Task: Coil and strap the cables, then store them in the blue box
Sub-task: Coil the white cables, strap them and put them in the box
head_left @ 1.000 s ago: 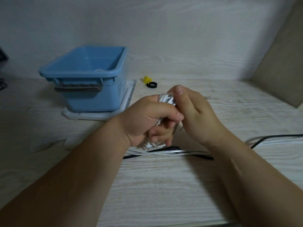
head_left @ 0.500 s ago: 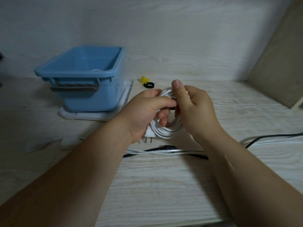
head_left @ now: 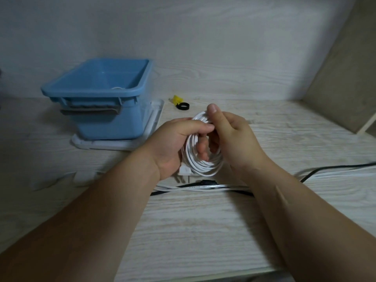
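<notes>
The white coil [head_left: 203, 169] hangs upright above the surface [head_left: 203, 231], centre. Left hand [head_left: 175, 143] curls its fingers [head_left: 200, 149] through the loops; right hand [head_left: 234, 139] pinches the top, likely so it cannot spring open before strapping. Straps [head_left: 182, 105] lie just beyond; box [head_left: 101, 119] far left

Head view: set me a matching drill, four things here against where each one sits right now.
Things: 1 white coil; 2 blue box; 3 black strap; 4 black cable.
Places: a on the white tray; b gripped by left hand and right hand; c on the table, running off right; d by the yellow piece.
Pairs: 1-b; 2-a; 3-d; 4-c.
</notes>
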